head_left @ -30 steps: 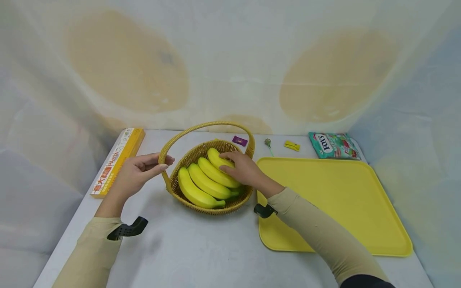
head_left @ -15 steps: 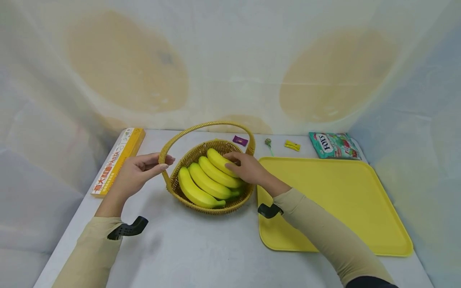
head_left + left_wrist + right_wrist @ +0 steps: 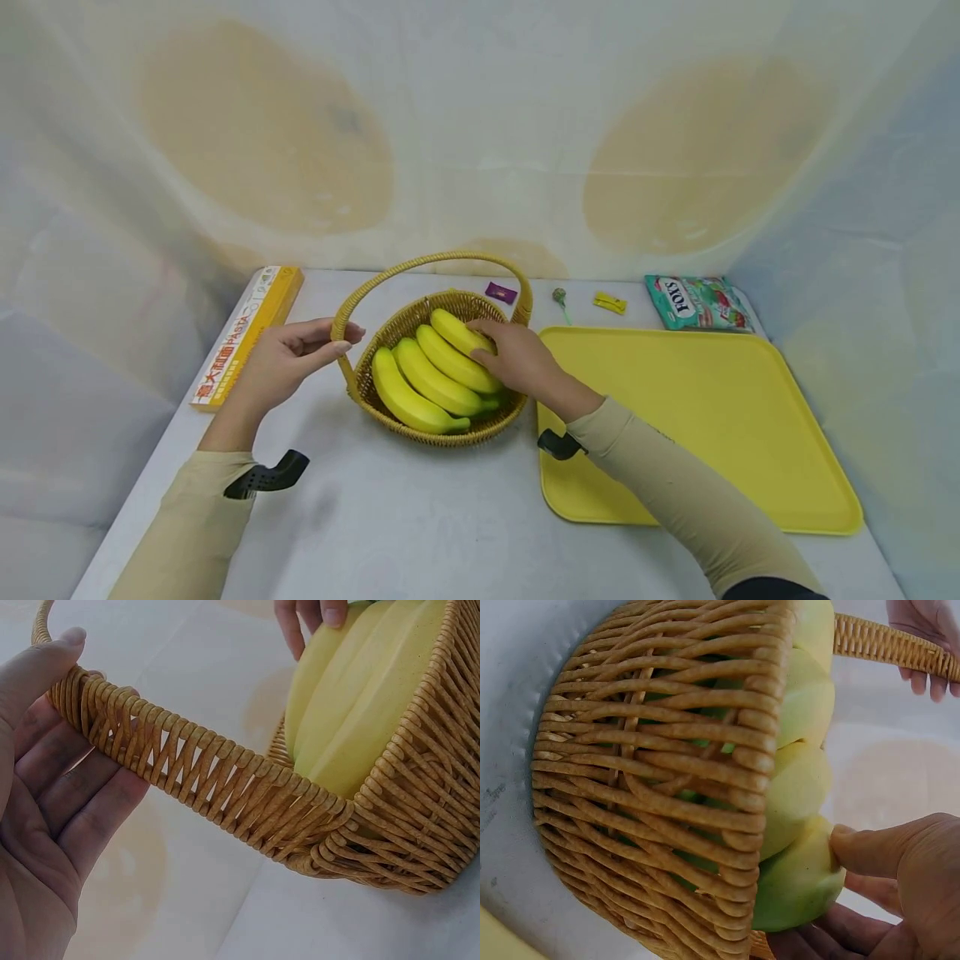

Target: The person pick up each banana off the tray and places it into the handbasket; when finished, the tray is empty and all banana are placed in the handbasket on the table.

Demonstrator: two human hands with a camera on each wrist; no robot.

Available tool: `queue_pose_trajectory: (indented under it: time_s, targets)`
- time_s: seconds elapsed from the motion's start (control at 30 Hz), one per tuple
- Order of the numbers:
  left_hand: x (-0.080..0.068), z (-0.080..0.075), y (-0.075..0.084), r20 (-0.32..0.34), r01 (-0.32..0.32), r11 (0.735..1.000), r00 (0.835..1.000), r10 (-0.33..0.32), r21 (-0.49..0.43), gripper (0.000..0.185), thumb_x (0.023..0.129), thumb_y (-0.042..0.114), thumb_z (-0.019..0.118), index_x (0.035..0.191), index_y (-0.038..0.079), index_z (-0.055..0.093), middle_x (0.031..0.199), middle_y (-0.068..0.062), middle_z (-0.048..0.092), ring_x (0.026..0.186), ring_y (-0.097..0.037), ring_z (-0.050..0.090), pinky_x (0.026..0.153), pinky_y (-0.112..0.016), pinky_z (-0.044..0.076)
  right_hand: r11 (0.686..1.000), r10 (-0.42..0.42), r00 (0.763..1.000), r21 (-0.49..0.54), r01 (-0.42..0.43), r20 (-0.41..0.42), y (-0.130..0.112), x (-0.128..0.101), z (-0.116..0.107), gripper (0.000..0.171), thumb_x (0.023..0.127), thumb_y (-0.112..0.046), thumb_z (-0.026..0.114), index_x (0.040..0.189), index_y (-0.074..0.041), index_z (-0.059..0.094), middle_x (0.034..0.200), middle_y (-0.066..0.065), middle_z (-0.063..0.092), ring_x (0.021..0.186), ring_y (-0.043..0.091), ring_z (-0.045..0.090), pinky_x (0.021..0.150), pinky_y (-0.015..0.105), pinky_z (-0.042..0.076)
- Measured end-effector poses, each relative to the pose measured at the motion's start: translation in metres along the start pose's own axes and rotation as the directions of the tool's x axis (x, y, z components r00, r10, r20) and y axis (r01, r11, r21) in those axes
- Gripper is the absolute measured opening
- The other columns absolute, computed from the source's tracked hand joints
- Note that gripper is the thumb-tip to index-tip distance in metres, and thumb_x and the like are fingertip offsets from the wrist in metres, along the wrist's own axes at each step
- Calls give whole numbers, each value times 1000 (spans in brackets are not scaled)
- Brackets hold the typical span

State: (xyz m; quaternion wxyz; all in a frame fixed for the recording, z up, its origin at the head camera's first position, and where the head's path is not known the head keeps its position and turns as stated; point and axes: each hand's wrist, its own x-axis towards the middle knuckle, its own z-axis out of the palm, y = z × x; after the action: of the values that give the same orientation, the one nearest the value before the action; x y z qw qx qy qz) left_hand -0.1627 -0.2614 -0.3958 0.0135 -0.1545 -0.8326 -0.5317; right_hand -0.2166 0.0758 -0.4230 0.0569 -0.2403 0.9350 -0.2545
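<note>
A woven wicker basket (image 3: 435, 429) with a hoop handle (image 3: 427, 261) stands on the table and holds a bunch of yellow bananas (image 3: 420, 383). My left hand (image 3: 288, 358) holds the handle's left end between thumb and fingers; the left wrist view shows the handle (image 3: 202, 765) lying across the fingers (image 3: 82, 795). My right hand (image 3: 517, 354) grips the right-hand banana of the bunch inside the basket. In the right wrist view its thumb (image 3: 870, 851) presses on that banana (image 3: 802, 885) and the fingers curl beneath it.
A big yellow tray (image 3: 697, 417) lies right of the basket. A long pasta box (image 3: 243, 333) sits at the left table edge. Behind are a purple sweet (image 3: 499, 292), a lollipop (image 3: 558, 300), a yellow sweet (image 3: 608, 302) and a candy bag (image 3: 696, 304).
My right hand has slid a little to the right over the bananas and closed round the right-hand one. The left hand and the basket have stayed put.
</note>
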Motion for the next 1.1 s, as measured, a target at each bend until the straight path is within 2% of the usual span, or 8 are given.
queue_pose_trajectory:
  time_s: [0.1, 0.27, 0.43, 0.63, 0.7, 0.83, 1.0, 1.1]
  targets:
    - [0, 0, 0, -1, 3, 1000, 1000, -3, -1, 28, 98, 17, 71, 123, 5, 72, 116, -5, 75, 107, -8, 70, 90, -19, 54, 1000, -2, 1000, -1, 2, -9, 0, 0, 0, 45, 101, -23, 66, 143, -11, 58, 122, 11, 71, 80, 19, 61, 75, 35, 53]
    - [-1, 1, 0, -1, 5, 1000, 1000, -5, -5, 28, 98, 17, 71, 124, 5, 72, 117, -5, 75, 107, -9, 70, 90, -19, 54, 999, 23, 1000, -35, -22, 19, 2, 0, 3, 46, 101, -18, 65, 145, -8, 56, 133, 12, 66, 85, 19, 61, 76, 35, 54]
    - [-1, 1, 0, -2, 6, 1000, 1000, -6, -5, 28, 98, 17, 71, 124, 5, 72, 117, -5, 75, 107, -9, 70, 90, -19, 54, 998, 41, 998, -58, -38, 57, 4, 1, 8, 50, 101, -17, 63, 149, -10, 51, 131, 12, 67, 73, 19, 56, 64, 30, 46]
    - [0, 1, -1, -1, 4, 1000, 1000, -4, -3, 28, 98, 17, 71, 123, 5, 73, 116, -5, 75, 108, -13, 71, 90, -19, 54, 998, 26, 999, -59, -24, 44, 6, -1, 9, 50, 101, -17, 64, 149, -10, 51, 132, 12, 66, 70, 18, 54, 63, 28, 44]
    - [0, 1, -1, 1, 3, 1000, 1000, -3, -2, 28, 98, 17, 71, 123, 5, 73, 116, -5, 75, 108, -15, 71, 90, -19, 54, 998, 22, 999, -59, -19, 39, 6, -1, 9, 50, 100, -17, 64, 148, -9, 52, 126, 11, 68, 67, 17, 52, 62, 28, 43]
    - [0, 1, -1, -1, 0, 1000, 1000, 0, -4, 28, 98, 17, 70, 123, 5, 73, 116, -5, 75, 108, -13, 71, 91, -19, 54, 999, 10, 1000, -52, -8, 20, 6, -5, 8, 48, 101, -17, 64, 147, -9, 54, 122, 9, 69, 73, 18, 54, 67, 30, 47]
    - [0, 0, -3, -3, -7, 1000, 1000, 7, -8, 28, 98, 16, 70, 123, 5, 73, 117, -6, 75, 109, -16, 71, 91, -19, 54, 999, -2, 1000, -42, 2, -1, 6, -12, 6, 46, 101, -17, 64, 145, -9, 56, 139, 9, 63, 108, 23, 64, 94, 40, 54]
    - [0, 0, -3, -2, -9, 1000, 1000, 9, -22, 27, 98, 15, 70, 123, 4, 72, 117, -6, 75, 109, -13, 70, 91, -20, 54, 1000, -8, 1000, -22, 7, -10, 7, -18, 3, 45, 101, -18, 65, 144, -10, 58, 129, 8, 68, 98, 21, 64, 85, 37, 55]
